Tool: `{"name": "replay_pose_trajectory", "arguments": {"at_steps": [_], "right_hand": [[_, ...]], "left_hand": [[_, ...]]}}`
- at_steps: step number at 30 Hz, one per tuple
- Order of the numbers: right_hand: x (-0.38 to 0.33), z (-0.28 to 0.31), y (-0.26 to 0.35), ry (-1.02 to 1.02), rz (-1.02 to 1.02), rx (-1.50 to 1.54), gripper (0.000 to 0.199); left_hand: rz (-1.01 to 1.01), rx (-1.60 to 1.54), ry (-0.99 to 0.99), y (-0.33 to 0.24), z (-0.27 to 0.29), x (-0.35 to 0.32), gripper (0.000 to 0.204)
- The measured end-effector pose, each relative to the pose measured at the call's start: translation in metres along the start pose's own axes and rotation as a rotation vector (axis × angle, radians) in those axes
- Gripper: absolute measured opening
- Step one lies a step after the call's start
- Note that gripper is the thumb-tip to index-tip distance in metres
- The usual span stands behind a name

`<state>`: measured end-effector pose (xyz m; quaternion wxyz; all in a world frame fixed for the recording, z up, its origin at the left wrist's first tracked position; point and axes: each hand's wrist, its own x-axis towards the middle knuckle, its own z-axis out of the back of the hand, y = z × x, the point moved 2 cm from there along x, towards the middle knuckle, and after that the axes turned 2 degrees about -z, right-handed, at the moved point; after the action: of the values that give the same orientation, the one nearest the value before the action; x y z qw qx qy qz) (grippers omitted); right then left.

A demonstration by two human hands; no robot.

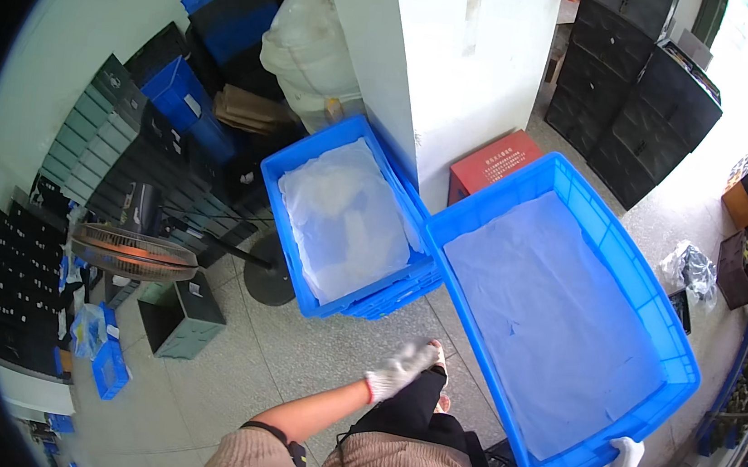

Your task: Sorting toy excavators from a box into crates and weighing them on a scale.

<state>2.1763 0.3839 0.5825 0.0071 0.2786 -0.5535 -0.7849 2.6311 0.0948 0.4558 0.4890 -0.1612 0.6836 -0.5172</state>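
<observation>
My right hand (624, 460), in a white glove, grips the near right rim of a large blue plastic crate (515, 412). A white translucent sheet (555, 335) lies wrinkled over the bottom of that crate. My left hand (402, 371), gloved in white with a red cuff edge, hangs in front of my body, apart from the crate. Motion smears its fingers. Ahead of it stands a stack of blue crates (387, 297), the top one lined with a crumpled white sheet (348, 217). The large crate's far left corner overlaps the stack's right edge in view; I cannot tell whether they touch.
A white pillar (473, 71) rises behind the crates, with a red box (496, 160) at its foot. Left of the stack are a standing fan (135, 254) and a dark open bin (183, 314). Black cabinets (608, 85) stand at the far right.
</observation>
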Motion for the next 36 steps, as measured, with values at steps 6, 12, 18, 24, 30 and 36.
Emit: {"name": "replay_pose_trajectory", "arguments": {"at_steps": [6, 12, 18, 24, 30, 36], "right_hand": [[-0.044, 0.006, 0.035, -0.041, 0.017, -0.033, 0.04], [-0.081, -0.023, 0.031, 0.029, -0.016, 0.006, 0.033], [-0.109, -0.155, -0.011, 0.299, -0.156, 0.066, 0.024], [-0.179, -0.269, -0.063, 0.312, -0.452, 0.149, 0.042], [-0.215, -0.274, -0.068, 0.231, -0.404, 0.147, 0.031], [-0.231, -0.295, -0.067, 0.189, -0.361, 0.158, 0.039]], "left_hand": [[-0.011, -0.654, 0.349, -0.069, -0.062, 0.025, 0.058], [-0.05, -0.789, 0.366, -0.109, 0.015, -0.015, 0.052], [0.058, -0.294, -0.614, 0.032, 0.238, 0.031, 0.043], [0.177, -0.299, -0.438, 0.161, 0.369, 0.103, 0.04], [0.26, -0.403, -0.43, 0.142, 0.353, 0.145, 0.04], [0.264, -0.516, -0.391, 0.156, 0.357, 0.119, 0.041]]}}
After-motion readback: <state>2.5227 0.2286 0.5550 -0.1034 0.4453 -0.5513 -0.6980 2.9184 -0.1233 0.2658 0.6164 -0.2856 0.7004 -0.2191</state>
